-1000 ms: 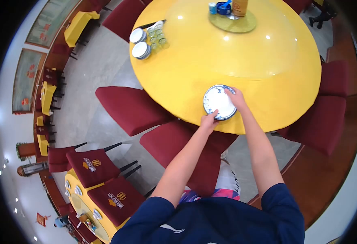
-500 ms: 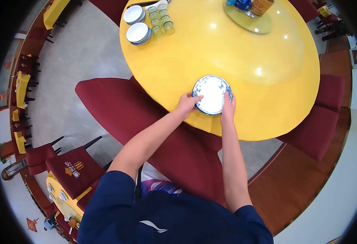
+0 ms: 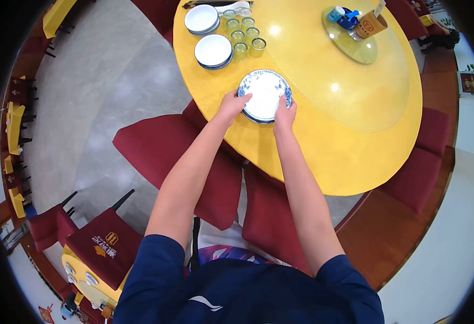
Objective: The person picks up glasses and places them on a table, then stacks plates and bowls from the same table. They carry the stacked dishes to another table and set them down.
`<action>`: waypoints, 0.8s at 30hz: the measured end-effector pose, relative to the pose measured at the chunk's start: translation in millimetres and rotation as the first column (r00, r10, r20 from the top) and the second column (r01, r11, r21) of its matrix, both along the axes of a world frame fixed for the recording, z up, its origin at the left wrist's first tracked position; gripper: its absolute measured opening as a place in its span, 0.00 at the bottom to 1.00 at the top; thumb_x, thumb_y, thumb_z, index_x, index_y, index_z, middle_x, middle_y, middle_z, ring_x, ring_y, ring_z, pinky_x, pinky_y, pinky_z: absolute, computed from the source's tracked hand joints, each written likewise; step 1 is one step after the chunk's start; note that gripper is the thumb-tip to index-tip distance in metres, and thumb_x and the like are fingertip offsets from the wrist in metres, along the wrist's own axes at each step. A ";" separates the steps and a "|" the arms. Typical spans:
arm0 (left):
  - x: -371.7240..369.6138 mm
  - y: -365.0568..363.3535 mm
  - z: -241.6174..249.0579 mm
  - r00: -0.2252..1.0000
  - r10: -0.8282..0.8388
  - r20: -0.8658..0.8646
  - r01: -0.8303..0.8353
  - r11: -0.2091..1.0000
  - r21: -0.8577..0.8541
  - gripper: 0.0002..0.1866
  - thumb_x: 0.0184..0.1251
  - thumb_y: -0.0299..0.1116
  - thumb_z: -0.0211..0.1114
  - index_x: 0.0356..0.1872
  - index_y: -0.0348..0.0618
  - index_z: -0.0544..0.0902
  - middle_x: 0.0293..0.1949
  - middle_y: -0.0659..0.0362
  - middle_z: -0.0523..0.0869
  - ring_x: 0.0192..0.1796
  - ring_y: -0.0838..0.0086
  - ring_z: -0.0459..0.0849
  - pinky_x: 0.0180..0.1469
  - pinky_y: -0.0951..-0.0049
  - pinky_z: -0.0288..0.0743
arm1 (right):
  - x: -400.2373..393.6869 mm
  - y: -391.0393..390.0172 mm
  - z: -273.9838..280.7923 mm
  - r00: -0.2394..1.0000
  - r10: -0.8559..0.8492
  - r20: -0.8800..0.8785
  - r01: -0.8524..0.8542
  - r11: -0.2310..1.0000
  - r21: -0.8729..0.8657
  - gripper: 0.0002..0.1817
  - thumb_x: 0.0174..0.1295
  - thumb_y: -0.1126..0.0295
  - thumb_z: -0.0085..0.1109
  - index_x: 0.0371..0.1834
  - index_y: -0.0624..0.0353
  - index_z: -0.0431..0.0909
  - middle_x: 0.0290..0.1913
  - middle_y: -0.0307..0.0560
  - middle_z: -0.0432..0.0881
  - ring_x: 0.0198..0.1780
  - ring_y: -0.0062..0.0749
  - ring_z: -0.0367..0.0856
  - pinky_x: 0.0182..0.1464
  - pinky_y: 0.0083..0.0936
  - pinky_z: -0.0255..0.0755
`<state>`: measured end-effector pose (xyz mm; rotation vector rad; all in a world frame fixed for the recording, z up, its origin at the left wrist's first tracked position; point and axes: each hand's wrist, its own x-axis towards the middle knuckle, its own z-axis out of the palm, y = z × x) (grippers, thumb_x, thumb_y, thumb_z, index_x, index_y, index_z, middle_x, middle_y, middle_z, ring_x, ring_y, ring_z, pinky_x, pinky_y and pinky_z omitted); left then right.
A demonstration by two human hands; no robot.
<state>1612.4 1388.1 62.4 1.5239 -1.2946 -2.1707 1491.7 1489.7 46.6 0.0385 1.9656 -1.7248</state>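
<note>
Between my two hands is a stack of white plates (image 3: 264,100) with blue patterned rims, over the near left part of the round yellow table (image 3: 323,167). My left hand (image 3: 232,105) grips the stack's left edge, thumb on top of the rim. On the opposite edge, my right hand (image 3: 285,112) clasps it the same way, fingers curled underneath. Two stacks of white bowls, a nearer one (image 3: 213,51) and a farther one (image 3: 201,20), stand beyond the plates to the left. Several small glasses (image 3: 239,36) are grouped beside them.
A glass turntable (image 3: 355,97) covers the table's middle, carrying a brown holder (image 3: 370,26) and blue items (image 3: 347,19) on a small round tray. Dark red chairs (image 3: 177,156) press against the near edge. White spoons (image 3: 236,6) and dark chopsticks (image 3: 193,4) lie at the far left.
My hands and the plate stack have moved left and forward along the table, closer to the bowls and glasses. The view has shifted, showing more of the turntable's items.
</note>
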 end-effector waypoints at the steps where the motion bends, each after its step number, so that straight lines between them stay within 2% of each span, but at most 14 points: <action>1: -2.1 -4.1 -7.1 0.999 0.025 -0.037 -0.028 0.996 -0.086 0.28 0.64 0.37 0.68 0.61 0.32 0.73 0.53 0.52 0.82 0.53 0.69 0.81 0.54 0.67 0.75 | -0.7 -5.8 -2.2 1.000 -0.010 -0.016 0.010 1.000 0.024 0.24 0.70 0.65 0.53 0.61 0.72 0.65 0.56 0.58 0.76 0.56 0.38 0.77 0.57 0.29 0.70; 2: -3.6 -8.0 -14.6 0.999 0.020 -0.029 -0.024 0.991 -0.135 0.27 0.64 0.37 0.67 0.59 0.29 0.74 0.51 0.50 0.83 0.50 0.69 0.83 0.51 0.72 0.76 | -1.1 -9.7 -4.8 1.000 -0.009 -0.025 0.010 0.999 0.038 0.24 0.70 0.65 0.53 0.61 0.72 0.65 0.56 0.58 0.76 0.56 0.38 0.77 0.57 0.29 0.70; 5: -6.5 -14.5 -26.1 0.998 0.051 -0.042 -0.056 0.988 -0.142 0.26 0.64 0.36 0.67 0.57 0.27 0.75 0.49 0.50 0.84 0.49 0.70 0.84 0.51 0.73 0.76 | 1.2 -16.2 -13.4 0.999 -0.023 -0.026 0.024 0.998 0.054 0.23 0.70 0.65 0.53 0.60 0.72 0.67 0.56 0.59 0.76 0.55 0.38 0.77 0.56 0.30 0.71; 8: -8.1 -21.5 -30.4 0.991 0.109 -0.080 -0.119 0.985 -0.128 0.25 0.61 0.36 0.68 0.55 0.27 0.77 0.48 0.48 0.85 0.47 0.68 0.85 0.49 0.71 0.77 | 1.1 -27.5 -23.8 0.998 -0.044 -0.044 0.044 0.999 -0.001 0.23 0.69 0.65 0.53 0.60 0.72 0.66 0.56 0.59 0.76 0.56 0.39 0.77 0.57 0.31 0.71; 10: -7.3 -22.1 -28.9 0.986 0.129 -0.102 -0.141 0.983 -0.120 0.25 0.62 0.36 0.68 0.54 0.27 0.77 0.47 0.49 0.85 0.47 0.68 0.85 0.49 0.72 0.77 | -0.7 -29.7 -24.8 0.992 0.031 -0.120 -0.019 0.995 0.095 0.27 0.69 0.63 0.54 0.64 0.72 0.64 0.58 0.61 0.75 0.58 0.42 0.76 0.59 0.33 0.69; 11: -5.7 -22.1 -27.1 0.991 0.104 -0.088 -0.114 0.986 -0.118 0.27 0.63 0.37 0.68 0.57 0.27 0.76 0.49 0.50 0.85 0.47 0.70 0.83 0.48 0.73 0.76 | -2.0 -25.7 -23.9 0.993 0.018 -0.120 -0.008 0.996 0.090 0.27 0.69 0.63 0.54 0.64 0.72 0.64 0.58 0.61 0.75 0.58 0.42 0.76 0.59 0.33 0.69; 13: -3.6 -22.6 -16.6 0.994 0.063 -0.084 -0.074 0.989 -0.131 0.28 0.64 0.38 0.68 0.59 0.27 0.74 0.50 0.51 0.84 0.48 0.71 0.82 0.48 0.74 0.75 | -13.0 -14.5 -20.9 0.971 0.225 -0.083 -0.221 0.974 0.054 0.36 0.69 0.56 0.53 0.71 0.71 0.56 0.66 0.65 0.68 0.66 0.44 0.69 0.65 0.33 0.64; 14: 0.5 -18.2 -10.9 0.999 -0.001 -0.050 -0.009 0.979 -0.203 0.30 0.64 0.40 0.67 0.60 0.28 0.73 0.50 0.50 0.84 0.49 0.70 0.82 0.49 0.73 0.74 | -20.6 -5.3 -17.4 0.973 0.210 -0.093 -0.206 0.977 0.046 0.36 0.69 0.56 0.53 0.71 0.71 0.56 0.66 0.65 0.68 0.66 0.44 0.69 0.65 0.33 0.64; 16: 14.8 -13.2 0.1 0.997 -0.068 -0.020 0.060 0.958 -0.282 0.31 0.64 0.42 0.67 0.61 0.28 0.72 0.50 0.50 0.83 0.50 0.69 0.81 0.50 0.73 0.74 | -14.3 27.7 21.7 0.959 0.285 0.016 -0.285 0.957 0.051 0.40 0.70 0.49 0.48 0.75 0.64 0.48 0.72 0.59 0.59 0.72 0.43 0.58 0.69 0.36 0.57; 18: 36.2 -4.1 6.4 0.986 0.004 0.164 0.059 0.923 -0.380 0.33 0.63 0.43 0.67 0.61 0.26 0.71 0.52 0.46 0.82 0.53 0.65 0.82 0.55 0.70 0.74 | 1.8 80.0 59.5 0.926 0.357 0.122 -0.365 0.930 0.045 0.43 0.71 0.43 0.43 0.79 0.57 0.39 0.78 0.54 0.51 0.78 0.42 0.47 0.74 0.38 0.50; 20: 79.9 7.4 -0.6 0.982 -0.089 0.168 0.162 0.857 -0.489 0.32 0.66 0.46 0.64 0.60 0.28 0.72 0.52 0.45 0.83 0.53 0.63 0.82 0.57 0.69 0.73 | 24.9 149.1 72.1 0.926 0.372 0.069 -0.371 0.928 -0.022 0.38 0.74 0.49 0.42 0.76 0.66 0.48 0.76 0.56 0.54 0.76 0.40 0.54 0.73 0.31 0.53; 21: 105.3 18.1 11.7 0.965 -0.185 0.187 0.261 0.768 -0.585 0.28 0.67 0.45 0.63 0.58 0.31 0.75 0.49 0.46 0.84 0.51 0.62 0.83 0.55 0.68 0.74 | 37.1 187.1 83.8 0.911 0.405 0.075 -0.406 0.914 0.004 0.35 0.74 0.51 0.43 0.75 0.66 0.53 0.74 0.55 0.59 0.74 0.38 0.58 0.72 0.30 0.54; 22: 131.9 29.6 28.5 0.937 -0.272 0.218 0.346 0.656 -0.671 0.25 0.68 0.44 0.62 0.56 0.34 0.77 0.47 0.46 0.85 0.49 0.62 0.84 0.54 0.67 0.75 | 53.1 221.7 96.6 0.895 0.439 0.078 -0.442 0.896 0.028 0.33 0.74 0.52 0.44 0.73 0.66 0.57 0.72 0.55 0.63 0.73 0.37 0.61 0.72 0.29 0.55; 24: 171.9 52.1 92.2 0.849 -0.341 0.403 0.525 0.467 -0.712 0.18 0.71 0.40 0.59 0.53 0.36 0.80 0.44 0.48 0.86 0.45 0.63 0.86 0.51 0.67 0.77 | 86.0 283.7 99.4 0.855 0.516 -0.053 -0.506 0.852 0.134 0.28 0.73 0.57 0.47 0.68 0.67 0.66 0.67 0.55 0.71 0.68 0.36 0.68 0.70 0.28 0.59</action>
